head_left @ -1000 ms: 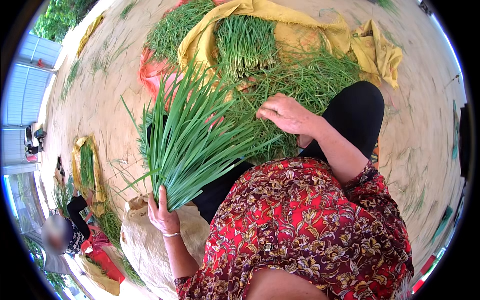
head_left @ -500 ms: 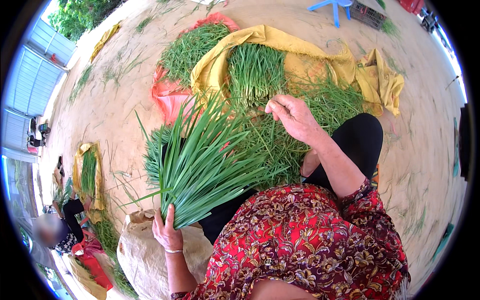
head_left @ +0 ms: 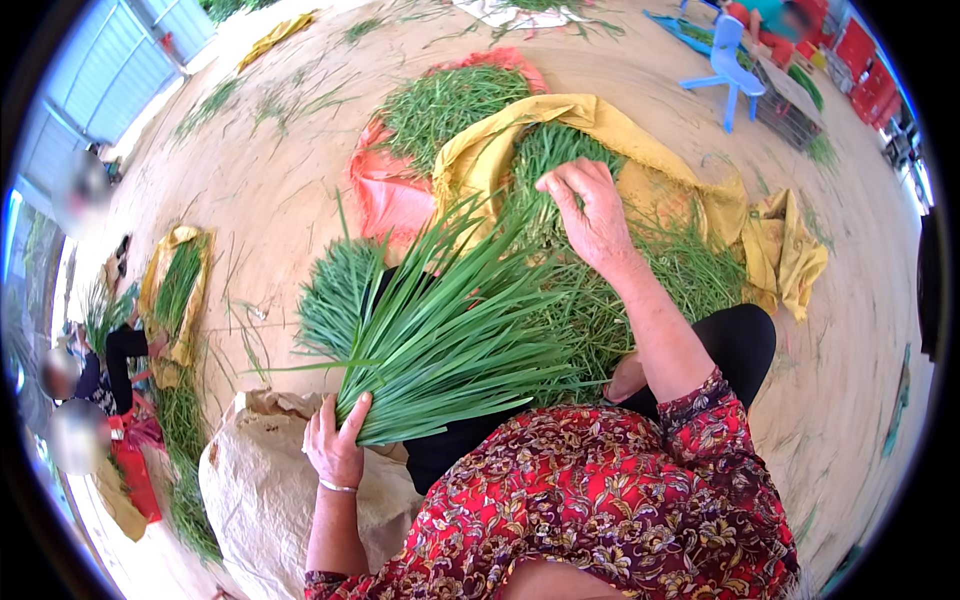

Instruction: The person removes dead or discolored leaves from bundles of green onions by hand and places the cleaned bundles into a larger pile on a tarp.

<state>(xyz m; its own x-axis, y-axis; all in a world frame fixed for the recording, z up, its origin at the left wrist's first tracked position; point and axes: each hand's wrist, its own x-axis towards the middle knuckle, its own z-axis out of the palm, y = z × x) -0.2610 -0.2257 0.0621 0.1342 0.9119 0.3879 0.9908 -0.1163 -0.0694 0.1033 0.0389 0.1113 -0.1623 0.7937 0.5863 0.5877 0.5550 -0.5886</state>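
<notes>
My left hand [head_left: 336,438] is wrapped round the gathered ends of a large bunch of garlic chives [head_left: 450,340], long flat green leaves fanning out to the upper right. Above the leaf tips and to the right is my right hand [head_left: 590,210], fingers curled together; whatever they may pinch does not show. Behind it, stacked chives [head_left: 565,150] lie on a yellow woven sack [head_left: 655,185]. A loose heap of green leaves [head_left: 670,275] spreads between that sack and my legs. Beyond my left hand, another bundle of chives [head_left: 335,300] rests on the floor.
A pale sack [head_left: 255,480] stands by my left forearm. Farther off, a red sack [head_left: 390,200] bears more greens. A blue chair [head_left: 730,65] and dark crate [head_left: 785,110] are at the far right. People sit at the left beside another yellow sack [head_left: 150,290]; one person [head_left: 775,25] is far right.
The view has shifted, so the sacks sit lower and farther right. My right hand has moved up over the stacked chives, fingers still curled. My left hand keeps its hold on the bunch.
</notes>
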